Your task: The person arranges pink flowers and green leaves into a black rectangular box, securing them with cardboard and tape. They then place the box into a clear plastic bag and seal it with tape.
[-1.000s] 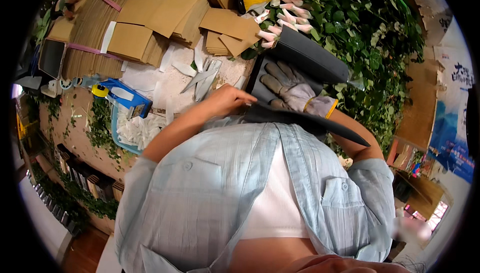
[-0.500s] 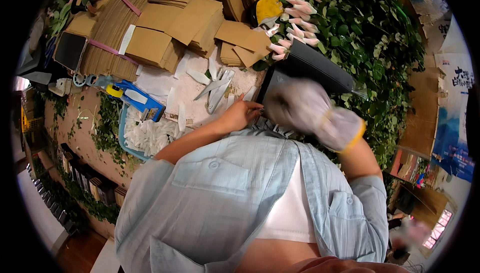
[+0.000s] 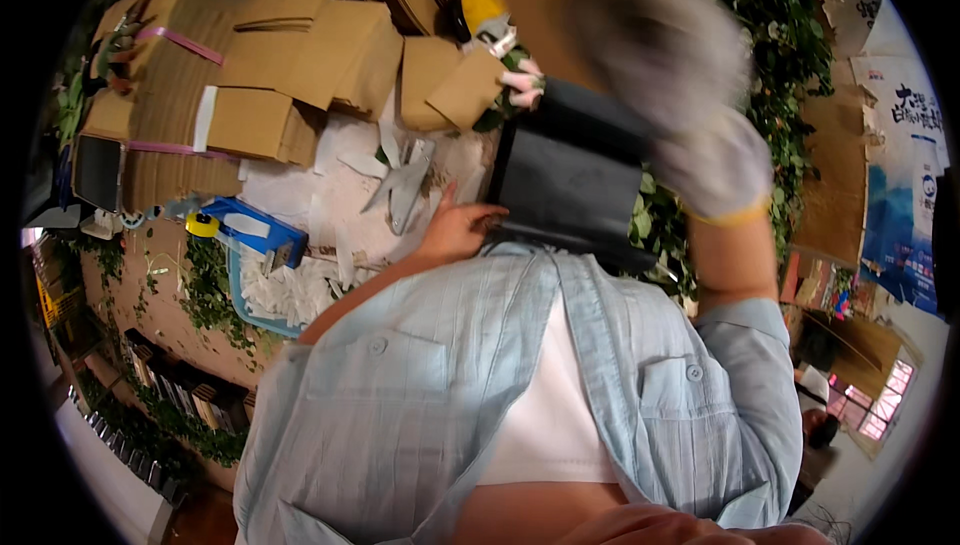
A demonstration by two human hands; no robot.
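Note:
My left hand [image 3: 455,230] is bare, its fingers curled at the left edge of an open black box [image 3: 570,180] close to my body, with the thumb raised apart. Over the far right of the box is my right hand [image 3: 665,55], in a pale knitted glove with a yellow cuff. Motion smears its fingers, so what it holds, if anything, cannot be made out. A few pink-and-white pointed pieces [image 3: 522,83] lie at the box's far left corner. Metal scissor-like tools [image 3: 405,185] rest on the worn tabletop left of the box.
Stacks of flat brown cardboard [image 3: 350,50] fill the back left. A blue tape dispenser [image 3: 255,230] stands by a blue basin [image 3: 236,280] of white strips. A yellow-and-white glove [image 3: 484,7] lies at the back. Leafy green foliage [image 3: 790,75] lines the right.
My gloved right hand has swung from over the box away to the upper right, uncovering its dark inside. Most of the row of pink-and-white pieces no longer shows. My left hand stays by the box edge.

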